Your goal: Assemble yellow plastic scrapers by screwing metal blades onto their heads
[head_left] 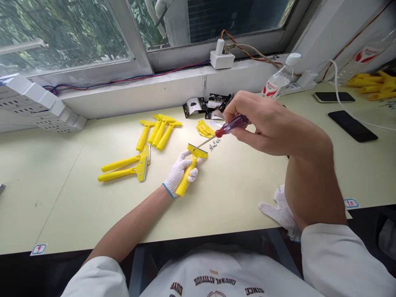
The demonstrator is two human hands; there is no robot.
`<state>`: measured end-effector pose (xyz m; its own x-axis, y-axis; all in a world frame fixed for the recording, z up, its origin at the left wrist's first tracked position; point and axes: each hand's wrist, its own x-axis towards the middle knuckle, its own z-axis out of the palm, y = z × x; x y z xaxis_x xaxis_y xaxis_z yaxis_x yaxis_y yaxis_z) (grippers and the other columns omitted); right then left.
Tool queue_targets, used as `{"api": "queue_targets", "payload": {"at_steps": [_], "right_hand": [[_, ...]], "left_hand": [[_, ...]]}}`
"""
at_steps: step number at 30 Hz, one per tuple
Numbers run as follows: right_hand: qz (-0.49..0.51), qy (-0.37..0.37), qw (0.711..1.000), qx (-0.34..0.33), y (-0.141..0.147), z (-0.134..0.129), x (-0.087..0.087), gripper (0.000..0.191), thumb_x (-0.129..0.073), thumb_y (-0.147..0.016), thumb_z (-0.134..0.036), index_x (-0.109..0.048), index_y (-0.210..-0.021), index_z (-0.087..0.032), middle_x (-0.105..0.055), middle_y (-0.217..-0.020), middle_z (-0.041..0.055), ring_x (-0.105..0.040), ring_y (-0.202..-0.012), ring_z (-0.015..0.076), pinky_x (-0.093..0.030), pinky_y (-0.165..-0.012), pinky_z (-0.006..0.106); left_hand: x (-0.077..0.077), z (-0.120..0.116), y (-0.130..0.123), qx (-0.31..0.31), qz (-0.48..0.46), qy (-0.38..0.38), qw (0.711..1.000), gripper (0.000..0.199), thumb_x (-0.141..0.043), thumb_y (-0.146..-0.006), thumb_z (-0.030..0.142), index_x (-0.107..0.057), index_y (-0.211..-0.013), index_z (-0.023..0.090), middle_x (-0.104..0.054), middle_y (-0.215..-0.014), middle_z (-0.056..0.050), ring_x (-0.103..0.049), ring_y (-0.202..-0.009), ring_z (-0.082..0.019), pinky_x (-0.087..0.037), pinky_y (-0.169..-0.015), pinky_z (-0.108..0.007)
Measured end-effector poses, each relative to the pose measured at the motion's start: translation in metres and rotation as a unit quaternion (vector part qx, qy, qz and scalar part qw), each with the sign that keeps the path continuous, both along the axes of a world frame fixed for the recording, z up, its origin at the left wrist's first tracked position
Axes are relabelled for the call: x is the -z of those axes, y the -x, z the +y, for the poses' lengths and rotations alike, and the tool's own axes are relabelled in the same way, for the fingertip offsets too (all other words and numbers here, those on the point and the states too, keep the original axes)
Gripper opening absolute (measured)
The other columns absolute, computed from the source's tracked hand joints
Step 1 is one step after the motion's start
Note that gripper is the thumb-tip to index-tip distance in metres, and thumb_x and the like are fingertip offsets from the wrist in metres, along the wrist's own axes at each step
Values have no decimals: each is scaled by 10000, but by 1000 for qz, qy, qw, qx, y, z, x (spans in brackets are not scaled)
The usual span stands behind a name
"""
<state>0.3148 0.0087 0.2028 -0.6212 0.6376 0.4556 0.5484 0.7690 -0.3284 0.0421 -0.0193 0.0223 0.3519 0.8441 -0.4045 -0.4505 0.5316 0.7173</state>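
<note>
"What's held?"
"Left fingers [192, 176] curl round a yellow scraper [186, 181] over the surface [229, 202], around its middle; right fingers [235, 104] grip a screwdriver [232, 123], tip at the scraper's head."
"Beyond?"
"A windowed wall [133, 94] along the far edge."

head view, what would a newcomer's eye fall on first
Probably the screwdriver in the bare right hand, its tip at the head of the yellow scraper held in the gloved left hand. Next, the other yellow scrapers lying to the left; then the loose white glove at the table's front edge, on the right.
</note>
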Motion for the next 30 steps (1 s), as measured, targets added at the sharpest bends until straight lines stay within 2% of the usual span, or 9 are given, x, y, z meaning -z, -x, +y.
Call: {"api": "queue_targets", "payload": {"at_steps": [3, 7, 11, 14, 18, 21, 26, 28, 30], "right_hand": [[-5, -34, 999, 33, 2, 2, 4, 49, -680, -982, -239, -634, -984, -254, -693, -967, 52, -616, -763, 237, -456, -703, 421], [12, -46, 992, 115, 13, 4, 14, 64, -674, -1005, -312, -639, -979, -267, -664, -799, 27, -601, -698, 245, -436, -692, 412], [2, 1, 999, 42, 9, 3, 12, 187, -679, -937, -222, -613, -1099, -287, -693, -1067, 77, -608, -791, 261, -480, -691, 417], [-6, 6, 1000, -7, 0, 3, 6, 210, -614, -946, -165, -623, -1108, -298, -685, -1092, 77, -625, -851, 265, -498, -727, 413], [-10, -17, 999, 34, 0, 6, 9, 47, -655, -1003, -290, -669, -1048, -287, -708, -920, 36, -647, -781, 250, -485, -727, 398], [14, -34, 995, 96, 5, 7, 15, 94, -708, -999, -395, -685, -1009, -304, -653, -711, -1, -625, -701, 251, -480, -708, 399], [-1, -4, 1000, 12, 1, 1, 8, 169, -664, -951, -243, -620, -1106, -297, -709, -1089, 68, -634, -823, 256, -500, -706, 406], [-2, -1, 1000, -11, -1, 0, 3, 145, -638, -960, -210, -619, -1072, -300, -706, -1095, 63, -640, -833, 251, -499, -714, 404], [-3, -22, 1000, 19, 1, -1, 4, 61, -668, -973, -241, -634, -999, -284, -723, -1002, 50, -653, -812, 254, -485, -725, 411]], "left_hand": [[0, 0, 0, 0, 2, -2, 1000, 626, -664, -821, 116, -446, -1380, 297, -694, -1122, -54, -543, -525, -67, -380, -400, -152], [0, 0, 1, 4, 0, -4, 1000, 627, -660, -828, 117, -442, -1388, 296, -698, -1124, -56, -542, -523, -66, -382, -402, -153], [1, 1, 1, 1, 5, -7, 1000, 611, -669, -830, 137, -440, -1374, 293, -697, -1114, -52, -533, -516, -62, -387, -404, -154], [2, 1, 2, 10, 9, -16, 1000, 602, -671, -829, 151, -435, -1361, 305, -692, -1123, -43, -535, -519, -64, -393, -409, -160], [3, 0, 2, 19, 13, -21, 1000, 606, -668, -819, 151, -424, -1352, 309, -689, -1130, -41, -537, -522, -66, -387, -410, -163], [2, 0, 2, 18, 15, -18, 1000, 612, -674, -824, 157, -415, -1356, 312, -688, -1127, -38, -535, -520, -65, -395, -415, -165], [3, -1, 2, 26, 10, -25, 999, 595, -672, -831, 173, -419, -1352, 313, -686, -1115, -35, -520, -510, -61, -399, -416, -164], [3, -1, 2, 35, 12, -29, 999, 585, -670, -834, 179, -423, -1347, 315, -683, -1112, -31, -518, -509, -64, -400, -412, -169], [3, -2, 2, 39, 14, -33, 999, 571, -669, -842, 184, -425, -1341, 315, -681, -1112, -32, -519, -513, -65, -397, -413, -170]]}}
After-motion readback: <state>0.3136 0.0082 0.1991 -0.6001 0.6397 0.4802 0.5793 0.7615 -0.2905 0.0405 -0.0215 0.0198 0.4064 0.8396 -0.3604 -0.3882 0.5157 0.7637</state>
